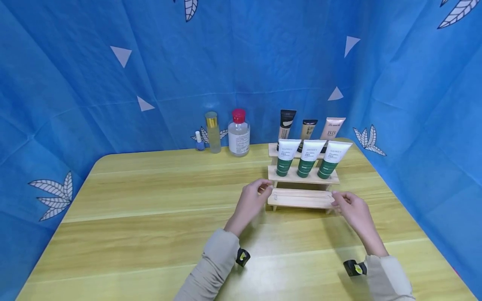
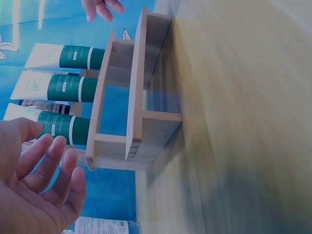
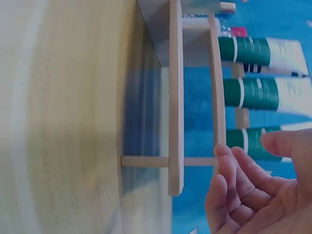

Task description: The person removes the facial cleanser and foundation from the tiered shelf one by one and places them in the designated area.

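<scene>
A three-tier wooden display rack (image 1: pixel 301 201) stands at the right of the table, its lowest step bare. Three white-and-green squeeze tubes (image 1: pixel 308 156) stand caps down on the middle step. Behind them, the top step carries a black tube (image 1: pixel 285 125), a gold-and-black tube (image 1: pixel 308 130) and a pink BB cream tube (image 1: pixel 332 127). My left hand (image 1: pixel 253 196) is by the lowest step's left end, with fingers loosely bent and nothing in them in the left wrist view. At the right end is my right hand (image 1: pixel 352 209), its fingers likewise relaxed around nothing in the right wrist view.
Left of the rack, along the back edge, stand a clear bottle with a red cap (image 1: pixel 239 136), a slim gold-capped bottle (image 1: pixel 214 136) and a small blue nail polish bottle with a white cap (image 1: pixel 200 143). A blue patterned cloth (image 1: pixel 226 62) hangs behind the wooden table (image 1: pixel 150 200).
</scene>
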`<state>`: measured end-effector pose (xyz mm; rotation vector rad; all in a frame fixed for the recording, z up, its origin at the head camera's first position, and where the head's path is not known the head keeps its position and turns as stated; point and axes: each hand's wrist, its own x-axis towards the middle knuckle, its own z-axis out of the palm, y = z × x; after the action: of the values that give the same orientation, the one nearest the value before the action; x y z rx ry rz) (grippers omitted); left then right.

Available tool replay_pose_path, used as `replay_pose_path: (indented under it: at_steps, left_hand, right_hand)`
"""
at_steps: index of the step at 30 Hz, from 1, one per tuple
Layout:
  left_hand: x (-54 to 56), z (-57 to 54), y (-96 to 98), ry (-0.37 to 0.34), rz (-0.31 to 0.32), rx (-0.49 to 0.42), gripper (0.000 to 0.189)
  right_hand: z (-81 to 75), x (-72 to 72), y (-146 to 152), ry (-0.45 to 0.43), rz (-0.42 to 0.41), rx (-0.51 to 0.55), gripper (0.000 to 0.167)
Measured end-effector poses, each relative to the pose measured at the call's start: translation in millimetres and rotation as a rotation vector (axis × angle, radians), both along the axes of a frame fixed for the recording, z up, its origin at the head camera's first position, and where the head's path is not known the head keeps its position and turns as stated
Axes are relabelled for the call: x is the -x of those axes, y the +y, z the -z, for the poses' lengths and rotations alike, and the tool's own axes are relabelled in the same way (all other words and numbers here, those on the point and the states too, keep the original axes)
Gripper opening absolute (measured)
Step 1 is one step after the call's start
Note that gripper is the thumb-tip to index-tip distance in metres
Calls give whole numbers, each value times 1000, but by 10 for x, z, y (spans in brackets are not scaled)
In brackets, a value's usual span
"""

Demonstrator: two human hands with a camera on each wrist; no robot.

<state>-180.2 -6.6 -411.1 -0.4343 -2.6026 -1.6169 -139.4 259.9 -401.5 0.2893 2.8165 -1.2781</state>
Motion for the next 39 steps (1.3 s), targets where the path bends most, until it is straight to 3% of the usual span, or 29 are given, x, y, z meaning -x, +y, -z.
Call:
replay_pose_path:
  at_steps: [8,14,18,22,27,34,39]
  left_hand:
    - [211,-27,156,-104,-36,-22,28]
    - [350,-43,292,-123,-74,-35,36]
    - [430,-60,368,-132,-108,10,41]
    - [495,-78,420,-116,-133,79,45]
    - [535,-103,459,-74,-147,162,48]
    - [555,-114,507,-39,-169,231,50]
    - [550,-99,524,-32,-178,238,50]
  right_hand:
    - [-16,197,101,-44,37,54,66]
    - [43,312,174,-66,59,90,74]
    - [188,448,246,-94,109,134,75]
    - [210,484,245,-87,130,173,70]
    - [179,470,213,-88,155,204,62]
    - [273,626,274,-103,151,258,63]
    - [560,820,404,-95,177,249,61]
